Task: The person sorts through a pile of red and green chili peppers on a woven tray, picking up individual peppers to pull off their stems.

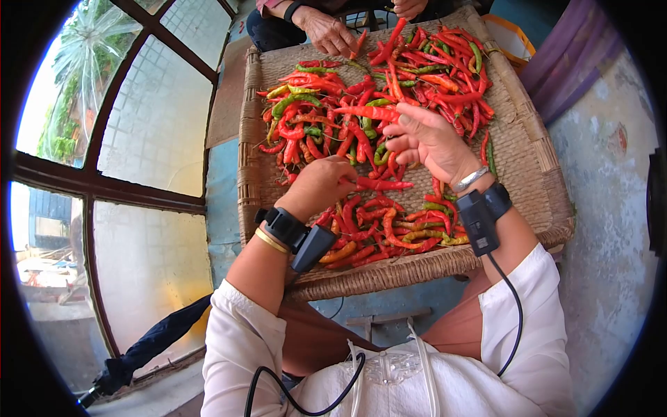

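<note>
My left hand (319,186) is closed, back of the hand up, with a long red chili pepper (384,185) sticking out to the right from its fingertips. Opposite it, my right hand (432,144) is turned partly palm up. Its thumb and forefinger pinch the thick end of another red chili pepper (366,112), while the other fingers are loosely curled. Beneath both hands lies a woven tray (531,163) bearing a big pile of red and some green chilies (445,73). A smaller heap of chilies (372,233) lies along its near edge.
Across the tray, another person's hand (328,31) is beside a red chili, and that person's other hand (410,7) shows at the top edge. Windows (153,115) stand at left, with a dark folded umbrella (156,340) below. A pale wall (608,208) is at right.
</note>
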{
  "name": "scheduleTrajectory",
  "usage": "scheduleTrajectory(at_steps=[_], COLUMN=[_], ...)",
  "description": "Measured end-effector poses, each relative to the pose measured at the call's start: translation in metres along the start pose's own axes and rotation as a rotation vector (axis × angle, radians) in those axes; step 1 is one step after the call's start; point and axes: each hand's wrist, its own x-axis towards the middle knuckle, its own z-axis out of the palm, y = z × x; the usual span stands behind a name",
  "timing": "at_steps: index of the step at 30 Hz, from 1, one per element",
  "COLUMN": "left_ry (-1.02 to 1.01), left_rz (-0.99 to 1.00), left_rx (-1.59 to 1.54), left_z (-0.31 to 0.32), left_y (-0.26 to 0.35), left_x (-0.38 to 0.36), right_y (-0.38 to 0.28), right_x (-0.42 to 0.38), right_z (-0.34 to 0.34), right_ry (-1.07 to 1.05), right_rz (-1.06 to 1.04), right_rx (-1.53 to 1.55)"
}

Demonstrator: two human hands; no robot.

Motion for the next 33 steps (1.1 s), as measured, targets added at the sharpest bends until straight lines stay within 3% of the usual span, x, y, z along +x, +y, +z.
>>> scheduleTrajectory(at_steps=[1, 3, 8, 11, 13, 16, 18, 19, 25, 27, 31, 33], left_ry=[-0.001, 0.005, -0.036, -0.019, -0.137, -0.07, -0.006, 0.058, 0.086, 0.063, 0.258, 0.253], left_rz=[0.001, 0.13, 0.029, 0.036, -0.039, -0.015, -0.055, -0.093, -0.147, -0.225, -0.168, 0.001], left_rx=[-0.001, 0.017, 0.009, 0.092, 0.198, 0.155, -0.016, -0.187, -0.526, -0.765, -1.035, -0.936], left_z=[0.005, 0.013, 0.025, 0.027, 0.026, 0.016, 0.006, 0.004, 0.001, -0.004, -0.002, 0.0], left_y=[-0.001, -0.002, 0.0, 0.0, 0.0, 0.005, 0.014, 0.016, 0.02, 0.025, 0.03, 0.026], left_x=[0.003, 0.006, 0.003, 0.002, 0.004, 0.004, 0.003, 0.004, 0.002, 0.002, 0.002, 0.004], right_y=[0.006, 0.016, 0.022, 0.026, 0.026, 0.027, 0.035, 0.033, 0.034, 0.031, 0.029, 0.019], right_x=[0.001, 0.004, 0.001, 0.002, 0.001, 0.002, 0.004, 0.002, 0.0, -0.003, -0.003, -0.007], right_z=[-0.002, -0.004, 0.002, 0.001, 0.002, 0.003, 0.001, 0.001, 0.007, 0.011, 0.013, 0.018], right_ry=[0.002, -0.043, -0.231, -0.254, -0.253, -0.276, -0.425, -0.421, -0.3, -0.321, -0.182, -0.158], right_rz=[0.0, 0.14, 0.316, 0.324, 0.326, 0.346, -0.103, -0.104, -0.279, -0.335, -0.296, 0.008], right_rx=[0.0, -0.322, -0.721, -0.777, -0.794, -0.798, -0.942, -0.941, -0.969, -1.182, -1.041, -0.421])
